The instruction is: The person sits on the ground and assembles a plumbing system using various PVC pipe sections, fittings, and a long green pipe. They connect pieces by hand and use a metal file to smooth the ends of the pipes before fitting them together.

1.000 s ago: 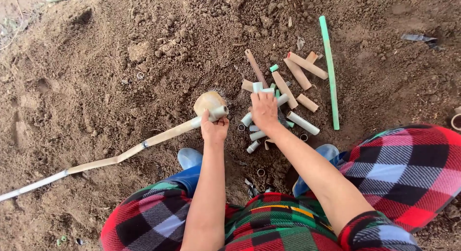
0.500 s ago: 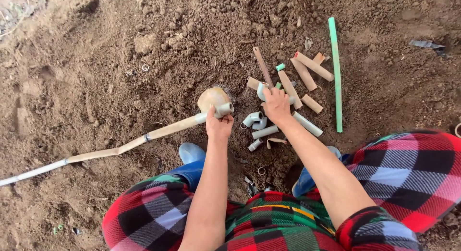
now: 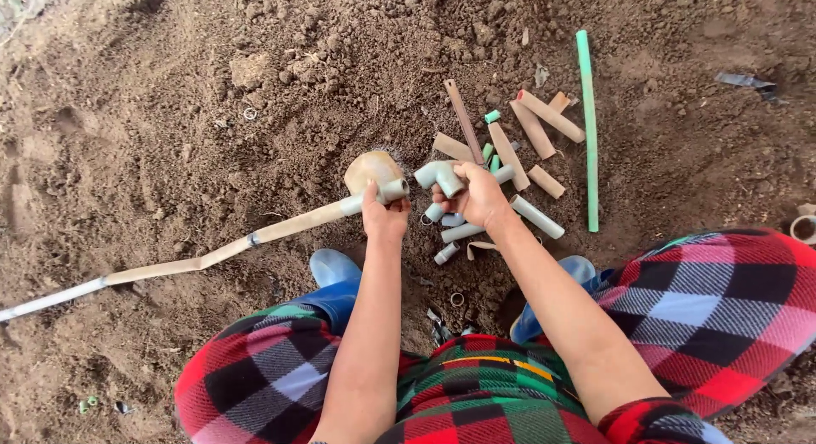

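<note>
Head view of a person crouched over loose brown soil (image 3: 170, 113). The end of a long, mud-coated pipe (image 3: 212, 253) is gripped by the left hand (image 3: 384, 216), the fingers closed round it just behind its pale fitting (image 3: 393, 190), so that the open end is held clear of the dirt and turned toward the other hand. A grey elbow fitting (image 3: 438, 174) is clamped in the right hand (image 3: 478, 196), lifted just above the heap and held near the pipe end, though the two parts are not touching. A rounded tan object (image 3: 372, 169) lies just behind the pipe end. Short pipe offcuts (image 3: 535, 130) are gathered within reach beside a long green pipe (image 3: 586, 130), which lies straight along their right side. Blue boots (image 3: 333, 270) are seen below the arms.
</note>
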